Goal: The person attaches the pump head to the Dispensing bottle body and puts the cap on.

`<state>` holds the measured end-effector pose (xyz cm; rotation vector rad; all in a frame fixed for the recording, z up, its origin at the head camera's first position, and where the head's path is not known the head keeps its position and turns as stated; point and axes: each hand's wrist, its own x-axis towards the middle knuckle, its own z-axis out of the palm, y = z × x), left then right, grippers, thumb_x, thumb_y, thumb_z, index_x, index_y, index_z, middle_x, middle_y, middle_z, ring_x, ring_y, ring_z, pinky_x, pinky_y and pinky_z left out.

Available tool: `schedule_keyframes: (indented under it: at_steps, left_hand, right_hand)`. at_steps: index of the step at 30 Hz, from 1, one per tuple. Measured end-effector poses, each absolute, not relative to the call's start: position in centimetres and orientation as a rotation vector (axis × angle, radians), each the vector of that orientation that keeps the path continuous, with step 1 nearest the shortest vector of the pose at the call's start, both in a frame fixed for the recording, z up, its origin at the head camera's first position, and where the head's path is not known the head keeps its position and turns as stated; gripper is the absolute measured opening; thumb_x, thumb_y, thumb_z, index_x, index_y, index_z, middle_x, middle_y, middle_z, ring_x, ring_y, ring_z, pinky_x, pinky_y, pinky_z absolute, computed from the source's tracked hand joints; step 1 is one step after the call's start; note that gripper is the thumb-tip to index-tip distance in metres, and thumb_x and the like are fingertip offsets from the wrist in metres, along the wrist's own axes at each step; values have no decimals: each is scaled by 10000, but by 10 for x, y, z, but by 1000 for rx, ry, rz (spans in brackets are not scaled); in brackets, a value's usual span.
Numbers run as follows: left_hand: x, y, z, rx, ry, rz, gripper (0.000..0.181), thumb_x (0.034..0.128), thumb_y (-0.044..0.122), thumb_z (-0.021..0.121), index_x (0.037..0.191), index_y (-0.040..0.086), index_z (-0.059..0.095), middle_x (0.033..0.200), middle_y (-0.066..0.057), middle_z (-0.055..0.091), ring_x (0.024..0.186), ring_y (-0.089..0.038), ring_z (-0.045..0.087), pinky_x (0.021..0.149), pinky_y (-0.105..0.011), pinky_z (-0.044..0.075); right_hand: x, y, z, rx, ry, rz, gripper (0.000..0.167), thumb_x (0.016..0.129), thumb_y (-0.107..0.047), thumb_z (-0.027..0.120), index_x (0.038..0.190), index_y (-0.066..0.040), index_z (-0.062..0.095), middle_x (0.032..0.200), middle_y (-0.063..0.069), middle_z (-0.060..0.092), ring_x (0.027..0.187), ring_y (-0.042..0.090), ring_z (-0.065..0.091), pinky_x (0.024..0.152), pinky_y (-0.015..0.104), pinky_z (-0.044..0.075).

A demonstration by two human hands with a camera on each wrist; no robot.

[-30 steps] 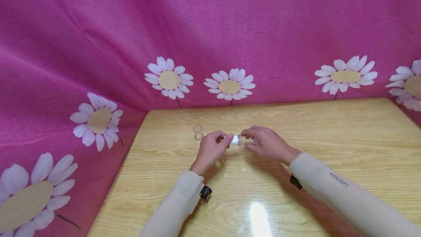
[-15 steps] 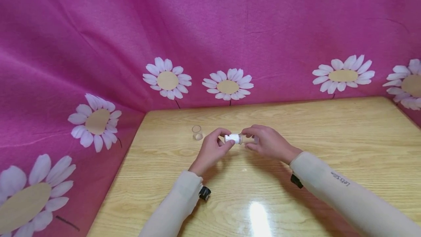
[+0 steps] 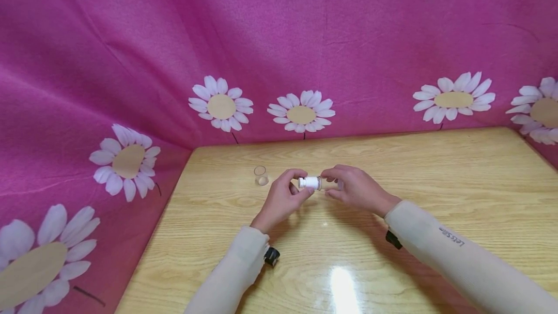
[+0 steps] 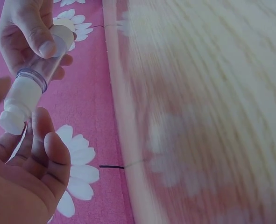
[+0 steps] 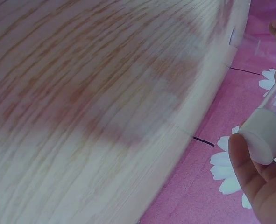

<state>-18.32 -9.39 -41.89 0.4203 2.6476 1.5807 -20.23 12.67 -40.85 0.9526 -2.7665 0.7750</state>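
Observation:
A small bottle with a clear body [image 4: 45,68] and a white pump-like top [image 3: 310,182] is held sideways above the table. My right hand [image 3: 354,189] grips its clear body and white base [image 5: 265,134]. My left hand [image 3: 283,200] has thumb and forefinger on either side of the white top, while its other fingers curl below in the left wrist view. Behind my left hand a clear cap [image 3: 261,177] stands on the table, apart from both hands. The lower part of the bottle is partly hidden by my right fingers in the head view.
The light wood table [image 3: 414,168] runs back to a pink cloth [image 3: 370,38] with large white flowers. This cloth also hangs along the left side. A bright reflection lies on the table's near part.
My left thumb and forefinger have spread from a closer pinch, and more of the white top shows between them. My right hand keeps its hold on the bottle, almost still. The clear cap stays put.

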Motion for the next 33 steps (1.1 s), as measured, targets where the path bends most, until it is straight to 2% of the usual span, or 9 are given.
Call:
schedule_keyframes:
  at_steps: [4, 7, 10, 13, 18, 24, 26, 29, 33]
  left_hand:
    - [-186, -94, -419, 295, 2620, 1617, 484, 937, 452, 645, 1310, 156, 560, 1166, -33, 611, 711, -157, 563, 578, -253, 469]
    - [-189, -95, -419, 186, 2616, 1667, 473, 967, 539, 549, 1221, 145, 611, 1077, -52, 645, 773, -280, 614, 625, -258, 474]
    - [-191, -94, -419, 142, 2576, 1671, 442, 970, 540, 542, 1056, 126, 670, 926, -65, 675, 821, -370, 631, 631, -254, 471]
    - [-191, -93, -418, 154, 2532, 1633, 372, 958, 495, 592, 957, 136, 687, 837, -43, 693, 817, -353, 631, 625, -246, 478]
    - [-190, -92, -419, 163, 2522, 1621, 289, 950, 429, 632, 947, 146, 695, 826, -26, 695, 772, -286, 629, 617, -242, 489]
    - [-191, -91, -419, 175, 2517, 1624, 275, 952, 397, 636, 964, 130, 699, 818, -40, 691, 855, -392, 645, 625, -233, 492]
    - [-192, -90, -419, 180, 2520, 1620, 271, 954, 392, 634, 967, 129, 699, 815, -38, 690, 844, -380, 645, 627, -232, 492]
    - [-191, -90, -418, 182, 2538, 1606, 258, 956, 380, 635, 977, 131, 699, 832, -37, 689, 746, -268, 626, 623, -238, 489]
    - [-188, -89, -416, 190, 2567, 1564, 231, 947, 350, 655, 1065, 154, 687, 922, -28, 652, 683, -127, 547, 606, -249, 476]
  right_hand:
    - [-203, 126, -409, 954, -2755, 781, 374, 864, -193, 767, 1213, -94, 674, 1081, 67, 719, 835, 114, 636, 749, 330, 556]
    - [-202, 125, -410, 953, -2747, 787, 372, 856, -191, 775, 1201, -94, 678, 1072, 60, 720, 849, 125, 642, 762, 341, 559]
    - [-201, 125, -410, 948, -2742, 797, 370, 848, -180, 781, 1191, -87, 680, 1072, 77, 721, 845, 137, 643, 757, 347, 559]
    - [-201, 125, -410, 935, -2757, 802, 371, 849, -178, 780, 1194, -87, 680, 1088, 90, 721, 842, 142, 644, 753, 347, 560]
    - [-202, 125, -411, 926, -2786, 793, 370, 865, -201, 768, 1208, -95, 676, 1106, 83, 719, 862, 145, 648, 772, 351, 563]
    - [-203, 126, -410, 928, -2783, 784, 368, 864, -208, 768, 1205, -99, 679, 1093, 70, 722, 849, 126, 638, 766, 343, 560]
    - [-203, 126, -410, 929, -2784, 782, 370, 865, -210, 768, 1207, -99, 678, 1100, 75, 723, 862, 131, 647, 774, 351, 566]
    - [-204, 126, -410, 936, -2782, 775, 372, 864, -208, 768, 1207, -96, 678, 1102, 77, 724, 880, 144, 659, 786, 362, 573]
    - [-205, 128, -411, 951, -2776, 755, 373, 861, -208, 770, 1204, -94, 680, 1087, 67, 723, 872, 140, 656, 775, 351, 569]
